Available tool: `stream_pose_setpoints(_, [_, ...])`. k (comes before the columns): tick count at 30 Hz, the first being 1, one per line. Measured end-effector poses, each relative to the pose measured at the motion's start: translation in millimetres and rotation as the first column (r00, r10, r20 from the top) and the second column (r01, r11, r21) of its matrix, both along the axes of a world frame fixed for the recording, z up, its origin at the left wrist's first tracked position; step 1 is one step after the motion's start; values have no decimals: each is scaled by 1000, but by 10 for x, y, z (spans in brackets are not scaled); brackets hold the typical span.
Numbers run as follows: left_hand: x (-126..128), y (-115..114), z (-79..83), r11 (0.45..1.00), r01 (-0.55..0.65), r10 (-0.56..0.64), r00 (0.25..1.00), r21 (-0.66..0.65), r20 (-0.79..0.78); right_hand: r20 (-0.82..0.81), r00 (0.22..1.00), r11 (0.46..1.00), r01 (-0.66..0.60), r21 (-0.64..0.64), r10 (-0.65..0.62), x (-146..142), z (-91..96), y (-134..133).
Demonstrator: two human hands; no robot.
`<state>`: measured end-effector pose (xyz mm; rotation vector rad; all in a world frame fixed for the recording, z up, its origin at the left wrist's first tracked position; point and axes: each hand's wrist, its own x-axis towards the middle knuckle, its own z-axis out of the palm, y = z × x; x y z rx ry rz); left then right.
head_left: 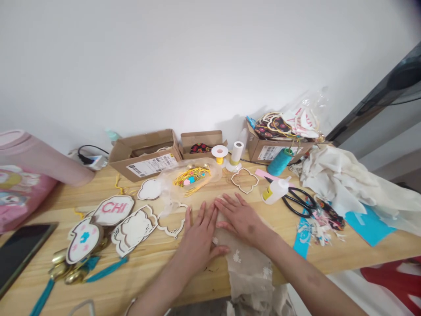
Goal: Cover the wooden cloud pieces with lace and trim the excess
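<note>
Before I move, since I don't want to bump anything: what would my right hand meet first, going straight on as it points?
Your right hand would probably meet your left hand first, close beside its fingers; any gap between them is hard to judge.

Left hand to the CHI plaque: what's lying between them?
In the head view, the stacked white cutouts sit nearer the CHI plaque, and an open scalloped frame nearer the left hand.
</note>
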<state>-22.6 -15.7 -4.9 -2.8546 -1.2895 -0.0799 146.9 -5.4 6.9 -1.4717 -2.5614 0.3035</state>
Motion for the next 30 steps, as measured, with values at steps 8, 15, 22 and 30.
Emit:
stream_pose_setpoints(8, [-35, -8, 15, 1000, 11, -12, 1000, 27, 7, 8, 992, 986, 128, 108, -130, 98, -123, -41])
stream_pose_setpoints(15, [63, 126, 59, 997, 46, -48, 998, 68, 28, 61, 995, 997, 79, 2, -79, 107, -96, -317])
stream_pose_setpoints(22, [73, 238, 27, 998, 60, -61, 998, 20, 30, 40, 996, 997, 81, 15, -81, 117, -126, -306])
stream_pose_setpoints(30, [49, 256, 72, 1000, 24, -25, 999, 12, 23, 44, 993, 993, 114, -32, -113, 112, -42, -296])
